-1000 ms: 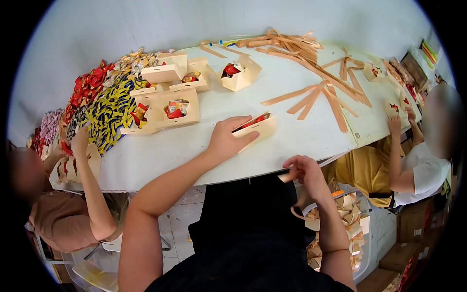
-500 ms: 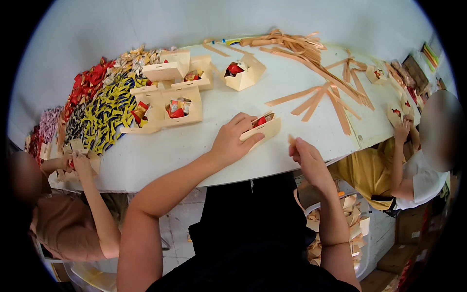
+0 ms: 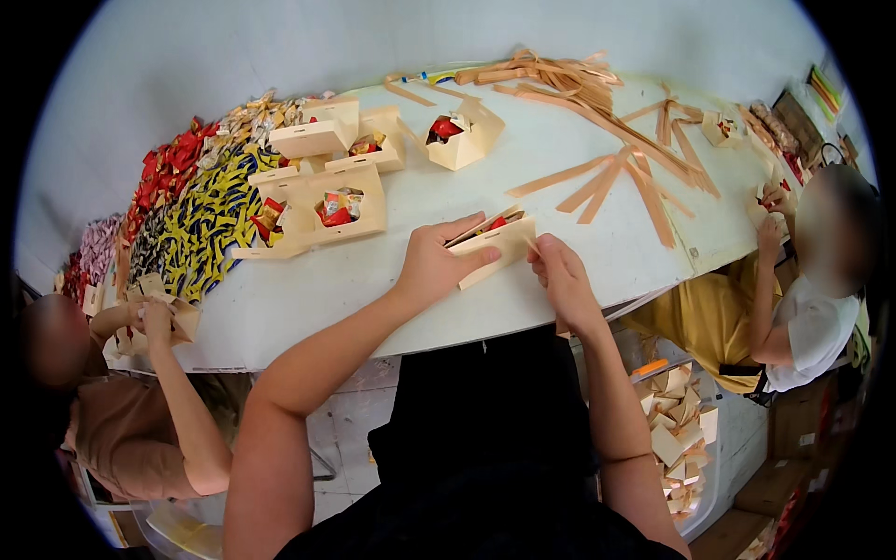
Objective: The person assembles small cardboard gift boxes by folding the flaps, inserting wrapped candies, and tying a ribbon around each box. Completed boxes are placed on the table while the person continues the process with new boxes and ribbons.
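Cream carton at the near edge, long axis slanting to far right

Cream carton sits over the near middle of the surface. Its long axis runs from near left to far right, one narrow end pointing at the right hand. Long slot faces up; red wrappers show inside. Broad front panel faces the wearer.

Left hand: closed around the carton's left part, thumb along the near panel, fingers behind the far one. Right hand: fingertips pinched together just beside the carton's right end, apparently on a tan ribbon strip, mostly hidden by the hand.

Left: filled open boxes, then a heap of wrapped sweets. Far middle: one more open box. Far right of it: a ribbon bundle; nearer, fanned ribbons. Below the surface, right: a bin of cartons. A person works at each side.
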Demonstrator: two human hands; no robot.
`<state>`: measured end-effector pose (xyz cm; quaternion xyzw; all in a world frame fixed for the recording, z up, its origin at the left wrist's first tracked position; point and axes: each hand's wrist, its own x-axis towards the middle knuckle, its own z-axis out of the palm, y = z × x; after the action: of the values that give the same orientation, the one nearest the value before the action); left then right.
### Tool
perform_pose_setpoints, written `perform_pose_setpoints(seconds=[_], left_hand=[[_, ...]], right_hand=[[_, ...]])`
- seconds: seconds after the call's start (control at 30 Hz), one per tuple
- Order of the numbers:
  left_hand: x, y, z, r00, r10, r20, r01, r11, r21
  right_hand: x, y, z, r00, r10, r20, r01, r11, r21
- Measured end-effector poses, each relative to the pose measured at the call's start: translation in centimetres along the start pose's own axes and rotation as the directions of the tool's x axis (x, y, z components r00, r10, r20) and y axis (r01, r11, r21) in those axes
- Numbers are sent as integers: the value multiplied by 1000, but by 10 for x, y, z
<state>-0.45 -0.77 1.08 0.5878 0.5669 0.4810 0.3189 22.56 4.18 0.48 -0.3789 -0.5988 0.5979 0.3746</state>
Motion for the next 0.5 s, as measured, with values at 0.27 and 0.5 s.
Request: perform_pose_setpoints(seconds=[0.27,0.5], left_hand=[[2,-7,9,991,84,-101,-79,996,51],[0,-8,15,970,163,-182,-149,985,84]], right_hand=[[3,-5,28,964,-179,-195,191,980,46],[-3,7,45,870,-315,-380,244,944,-224]])
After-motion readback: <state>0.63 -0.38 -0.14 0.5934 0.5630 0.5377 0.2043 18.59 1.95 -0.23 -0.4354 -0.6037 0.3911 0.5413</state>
